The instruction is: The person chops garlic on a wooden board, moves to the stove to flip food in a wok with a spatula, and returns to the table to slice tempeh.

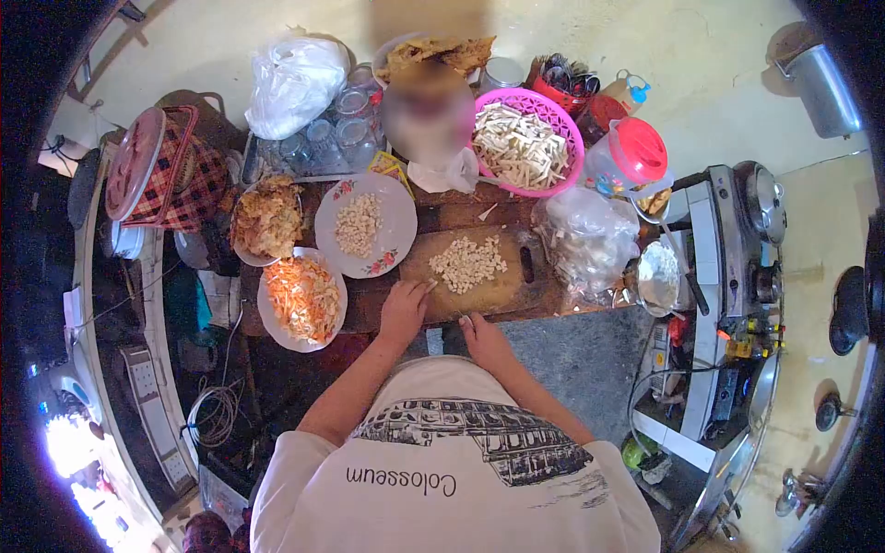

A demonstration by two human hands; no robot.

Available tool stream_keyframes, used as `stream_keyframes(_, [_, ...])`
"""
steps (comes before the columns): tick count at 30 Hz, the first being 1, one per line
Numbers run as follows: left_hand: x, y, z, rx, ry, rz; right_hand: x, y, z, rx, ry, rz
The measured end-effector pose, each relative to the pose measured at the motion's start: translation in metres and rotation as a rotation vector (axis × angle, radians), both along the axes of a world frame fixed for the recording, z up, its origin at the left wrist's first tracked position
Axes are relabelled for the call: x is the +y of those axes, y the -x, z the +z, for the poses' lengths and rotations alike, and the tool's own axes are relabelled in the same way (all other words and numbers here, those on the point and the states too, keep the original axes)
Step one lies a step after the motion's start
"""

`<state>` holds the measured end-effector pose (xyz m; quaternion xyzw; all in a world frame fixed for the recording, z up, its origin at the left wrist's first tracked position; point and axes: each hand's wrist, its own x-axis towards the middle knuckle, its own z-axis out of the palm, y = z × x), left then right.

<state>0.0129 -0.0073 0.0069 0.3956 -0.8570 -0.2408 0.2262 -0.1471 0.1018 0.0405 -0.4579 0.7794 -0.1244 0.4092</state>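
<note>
Small pale diced pieces [468, 264] lie in a pile on a wooden cutting board [419, 253]. My left hand [404, 310] rests at the board's near left edge, its fingers close together by the pile; whether something small is between them is hidden. Just off the board's near edge is my right hand [485, 337], with a small light object at its fingertips that I cannot make out. Left of the board, a floral white plate [394, 207] holds more diced pieces [358, 226]. A pink basket [576, 147] behind the board is full of pale cut strips [519, 146].
Shredded orange and pale vegetables [300, 300] fill a plate at the left, below fried food [267, 217]. Glass jars [355, 134] stand behind. Plastic bags [590, 235] and a bowl of white powder [658, 275] are right of the board, before a stove [733, 230].
</note>
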Motion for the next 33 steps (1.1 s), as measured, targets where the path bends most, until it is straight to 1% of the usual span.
stream_keyframes(4, [-0.001, 0.001, -0.008, -0.019, 0.068, 0.0, 0.002, 0.001, -0.001, 0.006, 0.042, 0.004])
stream_keyframes(8, [0.002, 0.004, -0.001, -0.009, 0.02, 0.024, 0.004, 0.001, -0.005, 0.011, 0.072, -0.009])
stream_keyframes(14, [0.002, 0.005, -0.011, -0.052, 0.03, 0.017, 0.001, 0.002, 0.005, 0.055, 0.052, 0.049])
stream_keyframes(17, [0.003, 0.006, -0.008, -0.046, 0.031, 0.02, 0.0, 0.0, 0.014, 0.088, 0.021, 0.04])
stream_keyframes(20, [0.002, 0.006, -0.01, -0.047, 0.056, 0.016, 0.004, -0.001, 0.004, 0.116, 0.07, 0.038])
stream_keyframes(23, [0.003, 0.006, -0.008, -0.053, 0.064, 0.018, 0.004, -0.002, 0.006, 0.126, 0.08, 0.03])
stream_keyframes(26, [0.004, 0.005, -0.01, -0.059, 0.057, 0.009, 0.002, 0.0, 0.004, 0.104, 0.026, 0.049])
stream_keyframes(29, [0.003, 0.004, -0.014, -0.052, 0.045, 0.009, 0.0, -0.003, 0.001, 0.122, 0.044, 0.059])
stream_keyframes(32, [0.003, 0.008, -0.006, -0.042, 0.032, 0.022, -0.009, -0.006, -0.017, 0.121, 0.023, 0.056])
stream_keyframes(33, [0.003, 0.01, 0.0, -0.036, 0.013, 0.032, -0.011, -0.005, -0.022, 0.121, 0.054, 0.057])
